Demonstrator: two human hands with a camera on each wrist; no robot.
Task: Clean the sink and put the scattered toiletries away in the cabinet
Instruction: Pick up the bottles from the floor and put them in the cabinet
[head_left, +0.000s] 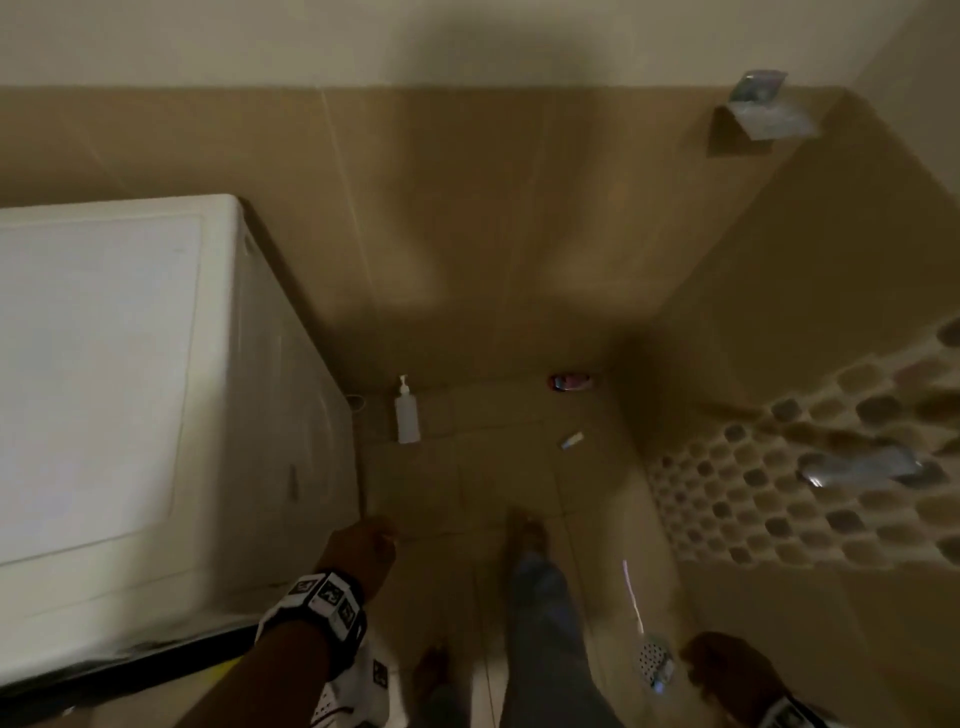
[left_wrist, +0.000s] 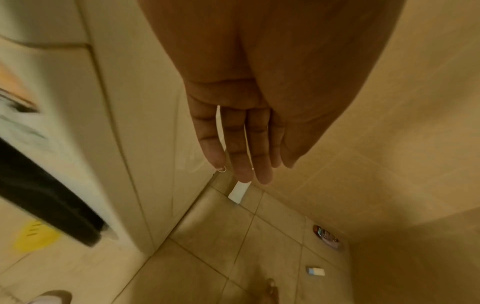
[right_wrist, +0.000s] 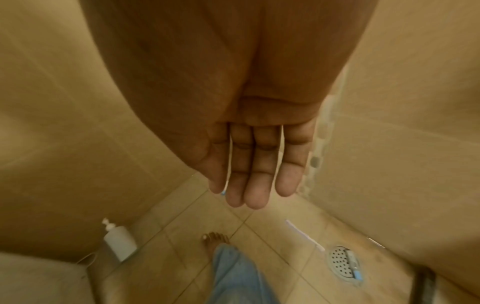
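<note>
Now, with our left hand (head_left: 363, 545) and right hand (head_left: 727, 670) both flat-fingered and empty, we should crouch low and wrap the white plastic pump bottle (head_left: 407, 415) lying mid-frame on the beige tiled floor (head_left: 493, 467).

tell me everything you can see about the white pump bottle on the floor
The pump bottle is a plain white, plastic-looking cylinder with a white pump head and spout on top; no label shows. It stands upright on the tiled floor, close to the back wall and beside the white appliance. In the right wrist view a thin white cord runs near its base. Neither hand touches it. Whether it holds liquid cannot be seen.
</note>
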